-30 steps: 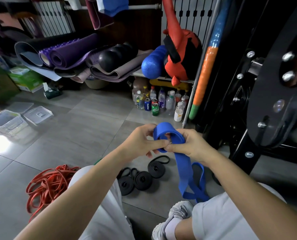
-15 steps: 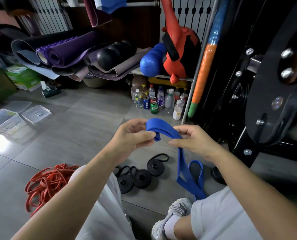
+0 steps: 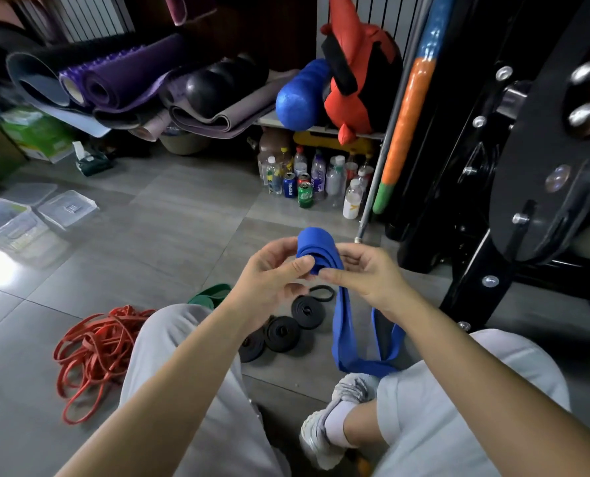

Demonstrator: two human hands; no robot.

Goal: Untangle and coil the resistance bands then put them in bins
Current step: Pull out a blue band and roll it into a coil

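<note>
A wide blue resistance band (image 3: 317,249) is partly rolled into a coil at chest height; its loose tail hangs down toward my right knee. My left hand (image 3: 272,273) pinches the coil from the left with thumb on its front. My right hand (image 3: 362,273) holds the coil's right side, fingers curled round it. On the floor below lie three coiled black bands (image 3: 281,333). A tangled heap of red bands (image 3: 97,349) sits at my left knee, and a green band (image 3: 211,294) peeks out behind my left leg.
Clear plastic bins (image 3: 7,222) and lids (image 3: 68,208) stand on the tiled floor at the far left. Bottles and cans (image 3: 314,182) cluster ahead under a shelf. Rolled mats (image 3: 121,80) are stacked at the back; a black gym machine (image 3: 513,173) fills the right.
The blue coil has grown by another wrap and the hanging tail is shorter. Both hands have closed back together around the coil.
</note>
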